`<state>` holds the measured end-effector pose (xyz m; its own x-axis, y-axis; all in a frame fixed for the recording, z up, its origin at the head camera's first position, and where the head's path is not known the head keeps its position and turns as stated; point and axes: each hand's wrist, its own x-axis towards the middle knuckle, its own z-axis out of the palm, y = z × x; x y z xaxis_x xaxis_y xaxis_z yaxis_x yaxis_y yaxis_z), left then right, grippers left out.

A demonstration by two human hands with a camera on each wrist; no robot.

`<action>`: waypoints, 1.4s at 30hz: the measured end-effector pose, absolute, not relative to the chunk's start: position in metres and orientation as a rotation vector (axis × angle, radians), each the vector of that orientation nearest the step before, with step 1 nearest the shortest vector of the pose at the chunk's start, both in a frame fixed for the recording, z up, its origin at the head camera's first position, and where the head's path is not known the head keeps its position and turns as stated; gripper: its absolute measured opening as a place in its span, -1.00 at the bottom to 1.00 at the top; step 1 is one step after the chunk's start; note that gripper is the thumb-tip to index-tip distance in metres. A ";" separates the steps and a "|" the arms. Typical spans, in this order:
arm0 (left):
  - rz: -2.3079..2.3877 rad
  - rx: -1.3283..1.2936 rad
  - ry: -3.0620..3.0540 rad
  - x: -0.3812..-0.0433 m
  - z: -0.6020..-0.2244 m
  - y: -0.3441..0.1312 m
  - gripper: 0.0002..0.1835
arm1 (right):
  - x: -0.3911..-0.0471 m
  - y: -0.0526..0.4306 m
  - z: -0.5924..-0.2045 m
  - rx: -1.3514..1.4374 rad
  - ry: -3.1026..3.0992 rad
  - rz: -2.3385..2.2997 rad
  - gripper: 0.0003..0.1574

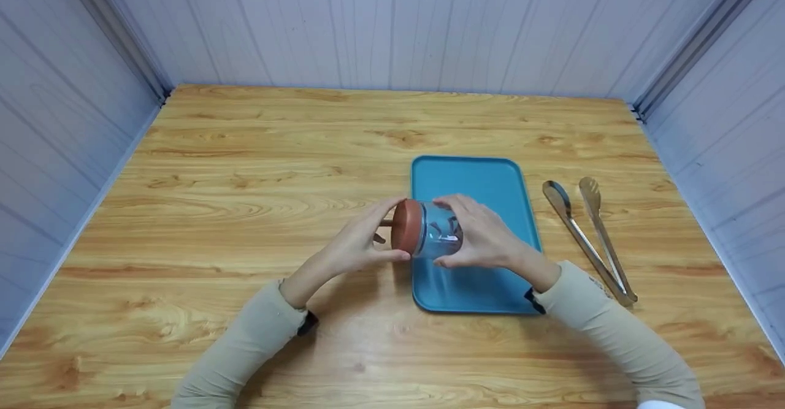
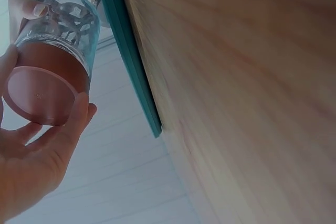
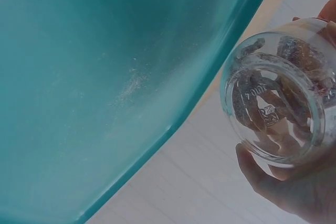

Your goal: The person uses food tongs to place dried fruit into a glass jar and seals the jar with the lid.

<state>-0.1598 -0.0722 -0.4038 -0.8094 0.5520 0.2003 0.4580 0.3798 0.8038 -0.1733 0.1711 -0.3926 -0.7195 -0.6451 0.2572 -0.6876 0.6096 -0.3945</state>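
A clear glass jar (image 1: 438, 237) with a reddish-brown lid (image 1: 406, 228) lies sideways in the air between both hands, over the left part of a blue tray (image 1: 472, 292). My left hand (image 1: 359, 240) grips the lid, thumb and fingers spread round its rim. Round the glass body curls my right hand (image 1: 487, 237), near the base. Dark, irregular pieces (image 2: 71, 22) show through the glass in the left wrist view. In the right wrist view the jar's round base (image 3: 273, 111) faces the camera, with raised lettering on it.
Metal tongs (image 1: 605, 237) lie spread on the wooden table (image 1: 257, 170), to the right of the tray. Pale specks (image 3: 134, 85) dot the tray surface in the right wrist view. White panelled walls (image 1: 368, 29) enclose the table at the back and both sides.
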 end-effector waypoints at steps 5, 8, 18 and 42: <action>1.413 0.972 2.528 -0.159 -0.405 -0.073 -0.11 | -0.173 0.171 -0.392 1.137 -2.734 0.731 0.12; 1.433 0.990 2.509 -0.159 -0.405 -0.073 -0.10 | -0.173 0.171 -0.392 1.134 -2.738 0.744 0.12; 1.449 0.880 2.535 -0.156 -0.402 -0.072 -0.22 | -0.174 0.171 -0.391 1.142 -2.738 0.760 0.12; 1.470 0.915 2.475 -0.159 -0.402 -0.074 -0.17 | -0.173 0.170 -0.391 1.131 -2.741 0.735 0.11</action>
<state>-0.1586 -0.0735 -0.4019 -0.8100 0.5532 0.1949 0.4358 0.3454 0.8311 -0.1729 0.1702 -0.3906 -0.7227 -0.6420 0.2559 -0.6839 0.6109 -0.3988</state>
